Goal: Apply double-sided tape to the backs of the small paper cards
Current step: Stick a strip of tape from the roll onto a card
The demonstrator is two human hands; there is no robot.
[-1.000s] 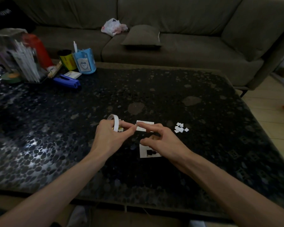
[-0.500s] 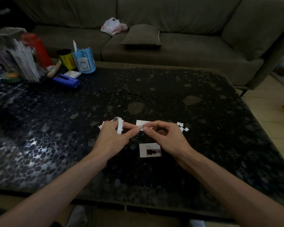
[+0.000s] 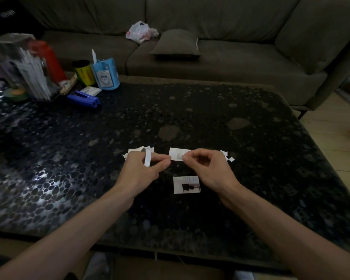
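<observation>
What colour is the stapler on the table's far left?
The stapler is blue, seen best in the head view.

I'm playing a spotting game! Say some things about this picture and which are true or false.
The white tape roll is looped on the left hand. True.
The blue stapler lies beside the right hand. False: it lies far off by the blue cup.
The white card with a dark picture lies flat on the black pebbled table. True.
The grey cushion is on the table. False: it is on the sofa.
</observation>
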